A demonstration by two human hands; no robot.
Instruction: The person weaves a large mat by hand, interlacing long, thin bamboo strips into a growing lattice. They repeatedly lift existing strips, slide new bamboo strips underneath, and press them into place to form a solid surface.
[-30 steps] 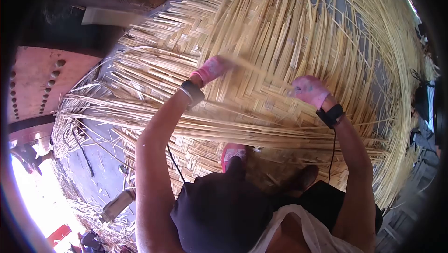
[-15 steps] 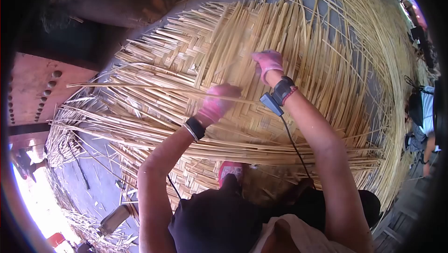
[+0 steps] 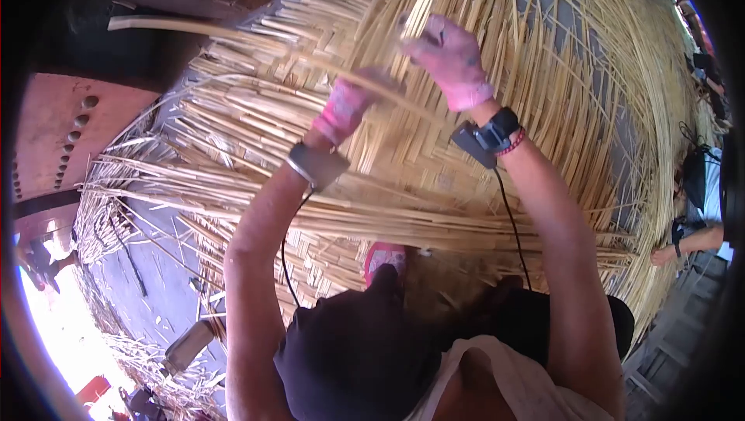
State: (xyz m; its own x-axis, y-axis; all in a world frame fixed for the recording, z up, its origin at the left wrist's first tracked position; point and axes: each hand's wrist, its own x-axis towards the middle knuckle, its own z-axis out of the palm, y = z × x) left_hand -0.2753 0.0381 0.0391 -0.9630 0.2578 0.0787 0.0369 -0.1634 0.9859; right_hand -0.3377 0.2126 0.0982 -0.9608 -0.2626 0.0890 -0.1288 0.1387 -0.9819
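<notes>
A herringbone-woven mat of pale split-reed strips (image 3: 388, 161) covers the ground in front of me. My left hand (image 3: 353, 104), in a pink glove, is closed around one long reed strip (image 3: 225, 33), which slants across the mat from upper left to lower right; its fingertips are blurred. Higher and to the right, my right hand (image 3: 452, 60), also gloved in pink, grips a small bunch of lifted reed strips (image 3: 425, 3) pointing up and away. Beneath both hands, unwoven strip ends fan out from the weave.
Loose reeds (image 3: 636, 56) curve along the right edge. A pink block with round studs (image 3: 81, 122) stands at left. My pink shoe (image 3: 386, 258) rests by the mat. A glass bottle (image 3: 188, 346) lies lower left. Another person's arm (image 3: 694, 242) reaches in at right.
Both hands have moved up and away from me. The long strip's left end has swung upward with my left hand. My right hand now holds a bunch of strips raised off the mat.
</notes>
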